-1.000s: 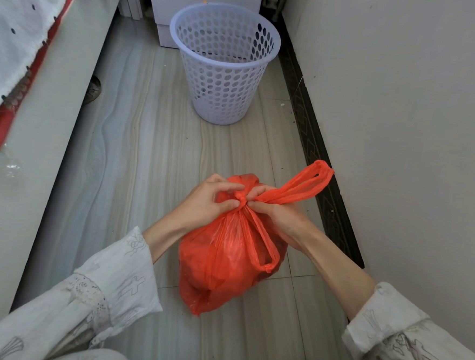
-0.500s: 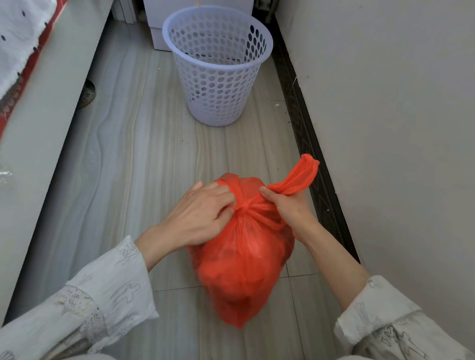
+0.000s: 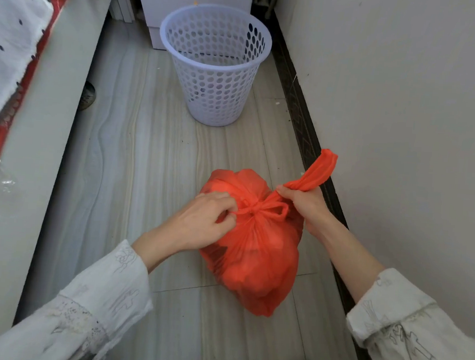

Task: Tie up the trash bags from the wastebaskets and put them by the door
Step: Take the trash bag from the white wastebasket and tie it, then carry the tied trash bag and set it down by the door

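**Bag knot held at both ends**

The orange trash bag (image 3: pixel 256 251) is held above the floor (image 3: pixel 135 172). One handle is pinched by the left hand (image 3: pixel 199 222) at the knot; the other is clamped in the right hand (image 3: pixel 303 204). Wastebasket (image 3: pixel 215 63) stands beyond.

Trash bag and wastebasket, as I see them now.
Orange plastic bag (image 3: pixel 253 254): full, bulging, neck cinched in a knot, one handle strap sticking up right toward the wall. White perforated wastebasket (image 3: pixel 214 65): upright on the floor, well beyond the bag, no liner that I can see.
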